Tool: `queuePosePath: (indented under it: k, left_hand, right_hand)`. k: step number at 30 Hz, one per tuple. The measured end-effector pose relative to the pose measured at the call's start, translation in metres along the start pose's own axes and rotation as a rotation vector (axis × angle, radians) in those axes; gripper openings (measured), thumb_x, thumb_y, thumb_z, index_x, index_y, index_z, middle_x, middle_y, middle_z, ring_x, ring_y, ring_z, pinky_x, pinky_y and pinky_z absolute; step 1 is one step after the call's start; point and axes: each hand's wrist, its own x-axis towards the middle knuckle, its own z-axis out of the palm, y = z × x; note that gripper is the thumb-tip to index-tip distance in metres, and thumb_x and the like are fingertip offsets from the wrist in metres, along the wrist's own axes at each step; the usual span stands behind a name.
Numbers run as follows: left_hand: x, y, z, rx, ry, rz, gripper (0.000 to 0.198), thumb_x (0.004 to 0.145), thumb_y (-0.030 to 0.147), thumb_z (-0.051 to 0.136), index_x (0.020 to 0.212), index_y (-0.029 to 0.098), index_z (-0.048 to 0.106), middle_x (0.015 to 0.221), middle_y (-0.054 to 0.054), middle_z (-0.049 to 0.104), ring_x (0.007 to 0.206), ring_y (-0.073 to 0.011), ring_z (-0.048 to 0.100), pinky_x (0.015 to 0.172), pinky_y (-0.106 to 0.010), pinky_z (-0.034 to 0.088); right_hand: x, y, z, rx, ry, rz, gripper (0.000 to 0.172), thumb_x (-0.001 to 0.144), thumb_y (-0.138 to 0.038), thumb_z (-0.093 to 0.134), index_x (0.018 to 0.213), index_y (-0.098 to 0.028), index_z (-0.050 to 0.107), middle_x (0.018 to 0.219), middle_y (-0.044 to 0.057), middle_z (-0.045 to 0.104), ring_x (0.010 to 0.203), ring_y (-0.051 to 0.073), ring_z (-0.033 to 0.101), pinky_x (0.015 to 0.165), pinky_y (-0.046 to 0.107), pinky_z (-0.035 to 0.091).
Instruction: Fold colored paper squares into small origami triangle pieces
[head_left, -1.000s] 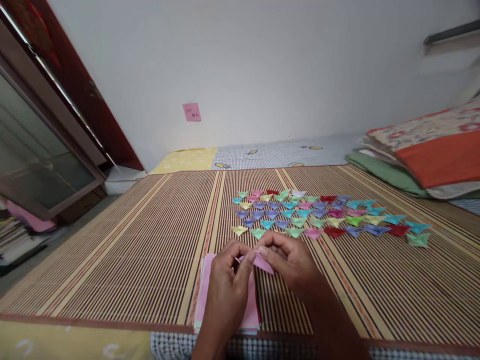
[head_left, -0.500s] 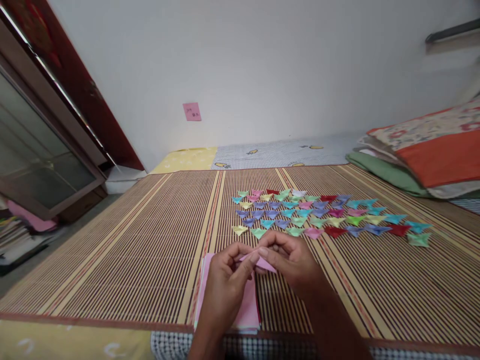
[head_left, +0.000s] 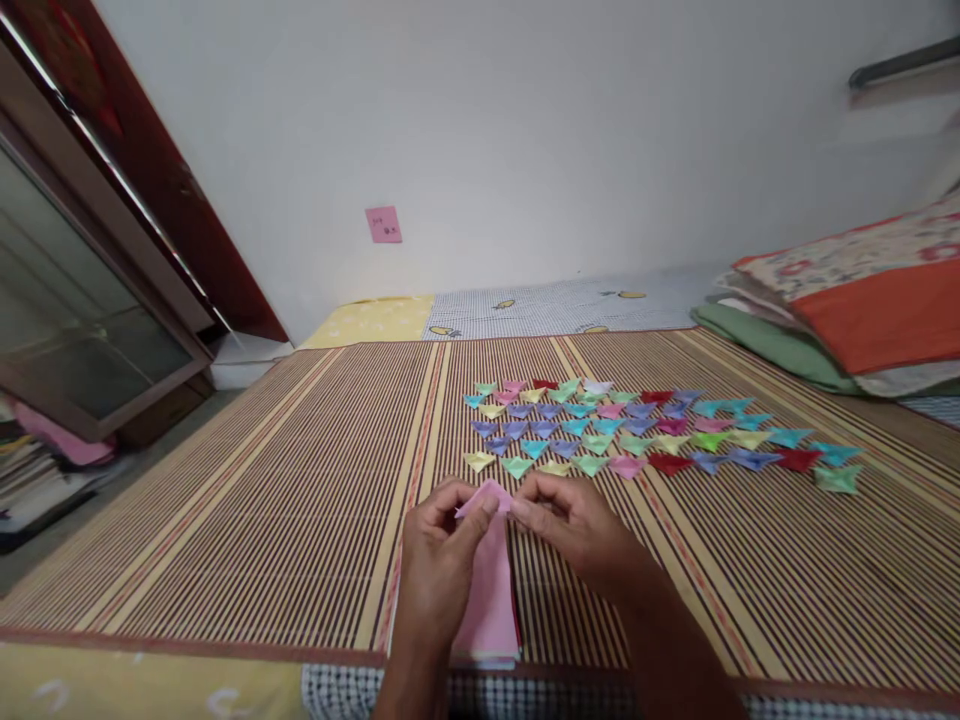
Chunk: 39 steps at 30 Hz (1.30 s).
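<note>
A small pink folded paper (head_left: 491, 492) is pinched between both hands, its peak pointing away from me. My left hand (head_left: 442, 545) grips it with the thumb on top. My right hand (head_left: 574, 525) pinches its right corner between thumb and fingertips. Below them lies a stack of paper sheets (head_left: 491, 605) with pink on top, partly covered by my left hand and forearm. Just beyond my hands, several rows of small folded paper boats (head_left: 598, 443) in many colours are set out on the striped mat (head_left: 322, 480).
Folded bedding with an orange and floral cover (head_left: 877, 310) is piled at the right. A pink note (head_left: 384, 225) is stuck on the white wall (head_left: 525, 140). A glass-fronted cabinet (head_left: 82, 300) and papers (head_left: 37, 480) stand at the left.
The pink paper has been turned, from slanting down to the right to a peak pointing away. My right hand has shifted slightly right, uncovering a yellow boat in the nearest row.
</note>
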Motion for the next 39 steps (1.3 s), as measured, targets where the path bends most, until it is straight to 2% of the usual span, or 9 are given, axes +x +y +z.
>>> queuePosePath:
  k: [6,13,17,21,26,29,32,35,39]
  left_hand:
    - [0.000,-0.001,0.001,-0.024,0.019,-0.027,0.027,0.085,0.037,0.076,0.067,0.018,0.069,0.067,0.002,0.055,0.067,-0.0140,0.046,0.064,-0.025,0.037]
    - [0.000,-0.005,0.004,-0.101,0.043,-0.088,0.031,0.083,0.037,0.076,0.063,0.017,0.063,0.061,0.004,0.052,0.062,-0.0123,0.044,0.060,-0.024,0.036]
    - [-0.001,-0.006,0.005,-0.068,0.061,-0.071,0.035,0.082,0.039,0.077,0.061,0.018,0.060,0.060,0.004,0.050,0.060,-0.0116,0.042,0.057,-0.023,0.035]
    - [-0.001,-0.005,0.005,-0.030,0.041,-0.051,0.037,0.084,0.041,0.076,0.061,0.018,0.059,0.060,0.004,0.051,0.061,-0.0122,0.045,0.059,-0.024,0.037]
    - [-0.001,-0.003,0.008,0.105,0.018,-0.020,0.039,0.087,0.044,0.071,0.061,0.018,0.058,0.059,0.003,0.051,0.059,-0.0128,0.046,0.057,-0.025,0.036]
    - [-0.003,-0.002,0.013,0.174,-0.011,-0.019,0.037,0.088,0.042,0.069,0.062,0.018,0.059,0.058,0.003,0.051,0.057,-0.0130,0.045,0.055,-0.026,0.034]
    - [-0.004,-0.001,0.015,0.151,-0.034,-0.046,0.032,0.086,0.040,0.071,0.065,0.017,0.064,0.060,0.002,0.056,0.059,-0.0139,0.050,0.056,-0.025,0.037]
    - [-0.004,0.003,0.011,0.036,-0.165,-0.097,0.027,0.086,0.041,0.073,0.074,0.016,0.071,0.066,-0.002,0.066,0.063,-0.0156,0.058,0.060,-0.025,0.044]
    - [-0.004,0.007,0.003,-0.006,-0.300,-0.069,0.033,0.096,0.041,0.061,0.085,0.015,0.077,0.075,-0.007,0.075,0.066,-0.0171,0.064,0.065,-0.027,0.051]
  right_hand:
    - [-0.001,-0.003,0.003,0.029,0.011,-0.007,0.030,0.093,-0.041,0.064,0.072,-0.020,0.062,0.066,-0.002,0.054,0.064,0.014,0.046,0.060,0.028,0.034]
    - [-0.004,-0.006,0.005,-0.099,0.024,-0.058,0.030,0.099,-0.039,0.059,0.077,-0.020,0.063,0.069,-0.002,0.054,0.066,0.014,0.048,0.061,0.028,0.036]
    - [-0.003,-0.006,0.009,-0.150,0.044,-0.077,0.027,0.099,-0.034,0.059,0.077,-0.020,0.061,0.067,-0.004,0.050,0.063,0.013,0.046,0.058,0.027,0.034]
    - [-0.004,-0.009,0.007,-0.209,0.038,-0.177,0.026,0.100,-0.028,0.057,0.076,-0.020,0.061,0.073,-0.003,0.056,0.070,0.014,0.053,0.066,0.028,0.039]
    - [-0.004,-0.008,0.007,-0.189,0.106,-0.134,0.021,0.099,-0.030,0.058,0.082,-0.020,0.066,0.076,-0.001,0.061,0.071,0.015,0.056,0.066,0.028,0.040]
    - [-0.002,-0.005,0.013,-0.115,0.171,-0.145,0.013,0.095,-0.028,0.062,0.089,-0.020,0.070,0.080,0.000,0.064,0.075,0.016,0.059,0.068,0.029,0.043]
    - [0.000,-0.004,0.017,-0.076,0.205,-0.172,0.021,0.095,-0.026,0.061,0.076,-0.020,0.065,0.072,-0.002,0.059,0.070,0.015,0.056,0.065,0.027,0.042]
    - [-0.001,-0.002,0.016,-0.027,0.247,-0.153,0.024,0.096,-0.028,0.060,0.073,-0.020,0.061,0.067,-0.004,0.055,0.061,0.013,0.052,0.057,0.026,0.040]
    - [-0.002,0.003,0.012,-0.007,0.245,-0.150,0.024,0.096,-0.031,0.061,0.074,-0.020,0.062,0.066,-0.004,0.054,0.061,0.013,0.051,0.058,0.025,0.040]
